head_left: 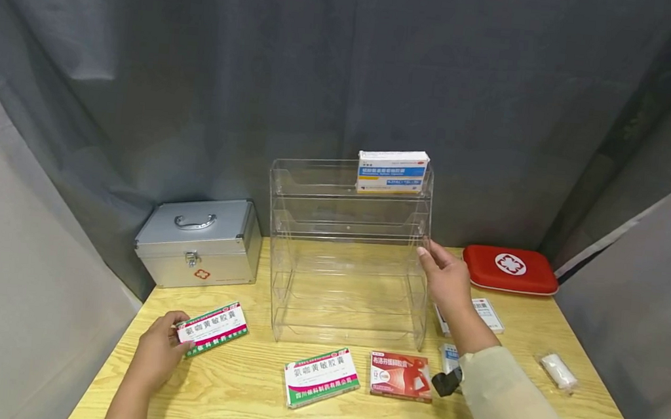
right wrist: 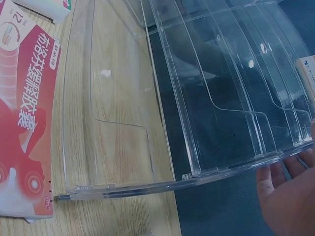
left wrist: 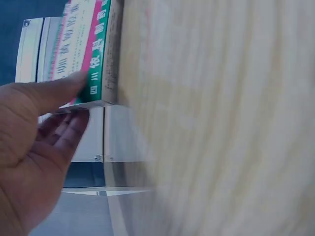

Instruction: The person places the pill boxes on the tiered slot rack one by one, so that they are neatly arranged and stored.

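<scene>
At the left of the table, my left hand (head_left: 157,348) grips the near-left end of a white, green and magenta capsule box (head_left: 218,327). The left wrist view shows the thumb on the printed face of this box (left wrist: 94,59) and the fingers behind it. My right hand (head_left: 447,277) is at the right side of a clear acrylic display rack (head_left: 278,244). In the right wrist view its extended fingers (right wrist: 266,181) touch the rack's outer side panel; part of that hand is cut off. A white and blue medicine box (head_left: 391,173) stands in the rack's top tier, at the right.
A matching green-white box (head_left: 322,376) and a red capsule box (head_left: 399,376) lie before the rack. Two white-blue boxes lie partly under the right arm. A silver first-aid case (head_left: 196,244) stands left, a red case (head_left: 508,269) right, near a small white packet (head_left: 558,370).
</scene>
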A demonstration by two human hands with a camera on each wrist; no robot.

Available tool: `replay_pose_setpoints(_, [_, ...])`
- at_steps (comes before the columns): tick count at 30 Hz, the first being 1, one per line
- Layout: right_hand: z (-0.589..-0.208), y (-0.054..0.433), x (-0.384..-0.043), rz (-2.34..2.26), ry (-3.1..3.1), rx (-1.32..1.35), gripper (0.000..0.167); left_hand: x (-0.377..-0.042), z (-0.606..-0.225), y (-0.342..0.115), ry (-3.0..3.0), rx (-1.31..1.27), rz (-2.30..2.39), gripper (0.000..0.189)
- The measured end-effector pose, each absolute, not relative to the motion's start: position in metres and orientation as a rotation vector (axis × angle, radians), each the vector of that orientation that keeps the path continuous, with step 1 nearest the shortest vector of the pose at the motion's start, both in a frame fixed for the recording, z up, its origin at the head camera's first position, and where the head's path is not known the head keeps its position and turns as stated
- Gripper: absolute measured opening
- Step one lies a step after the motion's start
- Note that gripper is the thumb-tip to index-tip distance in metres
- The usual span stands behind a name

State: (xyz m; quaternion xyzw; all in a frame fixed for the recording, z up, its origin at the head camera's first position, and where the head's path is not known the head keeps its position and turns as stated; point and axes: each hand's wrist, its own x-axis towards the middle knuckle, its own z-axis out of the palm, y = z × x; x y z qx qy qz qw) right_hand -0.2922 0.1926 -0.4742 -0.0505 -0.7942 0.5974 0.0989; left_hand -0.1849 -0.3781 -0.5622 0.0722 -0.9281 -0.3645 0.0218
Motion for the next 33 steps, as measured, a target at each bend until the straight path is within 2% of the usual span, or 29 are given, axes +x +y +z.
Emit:
replay_pose_setpoints(5, [-0.474, 0.192, -0.293, 1.761, -2.342, -0.138, 0.057, -0.186, -0.557, -0.382, -2.767, 0.327, -1.169, 0.031])
replay_pose_setpoints(12, [-0.472, 0.191, -0.293, 1.754, -2.342, -0.128, 0.055, -0.185, -0.521, -0.376, -2.616, 0.365, -1.367, 0.034])
replay_pose_setpoints(21, [-0.475, 0.191, -0.295, 1.737, -2.34, -0.138, 0.056, -0.212, -0.448, -0.332, -2.199, 0.047, -1.693, 0.03])
replay_pose_setpoints(28, [-0.473, 0.191, -0.293, 1.723, -2.368, -0.146, 0.057, -0.254, -0.381, -0.283, -2.103, -0.227, -1.635, 0.026])
replay_pose_setpoints(33, [-0.473, 0.191, -0.293, 1.722, -2.372, -0.151, 0.057, -0.286, -0.344, -0.249, -2.124, -0.308, -1.512, 0.022])
